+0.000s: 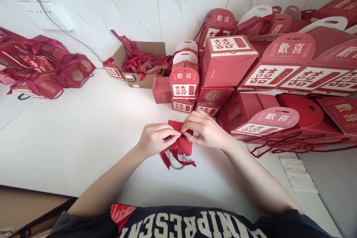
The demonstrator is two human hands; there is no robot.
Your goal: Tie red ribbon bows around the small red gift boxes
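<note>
A small red gift box (187,148) lies on the white table in front of me, with a gold rope handle (176,167) on its near side. Dark red ribbon (175,151) is tied on top of it, and two tails hang toward me. My left hand (157,138) pinches the ribbon from the left, thumb and forefinger together. From the right, my right hand (203,130) pinches it close to the knot. The fingertips nearly meet over the box and hide most of the knot.
Stacked red boxes (275,76) fill the right side, their cords (279,148) hanging at the front. A cardboard box (145,81) of ribbons stands against the wall. Ribboned boxes (46,88) sit at left, below a power strip (46,15). A white tissue (297,174) lies at right.
</note>
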